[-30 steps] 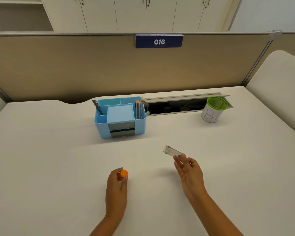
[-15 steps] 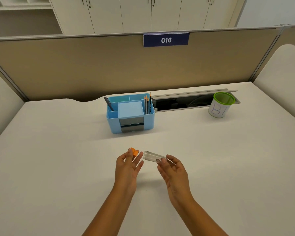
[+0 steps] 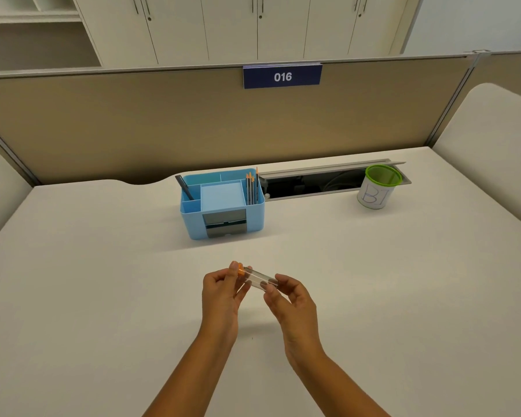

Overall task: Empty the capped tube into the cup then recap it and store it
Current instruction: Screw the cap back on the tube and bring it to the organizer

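Note:
A clear plastic tube [image 3: 259,278] lies nearly level in the air above the desk's middle, looking empty. My right hand [image 3: 289,299] pinches its right end. My left hand [image 3: 223,291] holds the orange cap [image 3: 240,269] against the tube's left mouth; I cannot tell how far the cap is seated. The cup [image 3: 378,186], white with a green rim and blue lettering, stands at the back right, far from both hands. A blue desk organizer [image 3: 223,206] sits behind the hands.
The organizer holds pencils [image 3: 251,188] and a dark pen [image 3: 184,188]. An open cable slot [image 3: 313,183] runs along the desk's back edge beside the cup. A beige partition closes the far side. White desk surface [image 3: 103,281] spreads around the hands.
My hands came together in front of me. The cap went from a separate spot in my left hand to the tube's open end, and the tube turned level.

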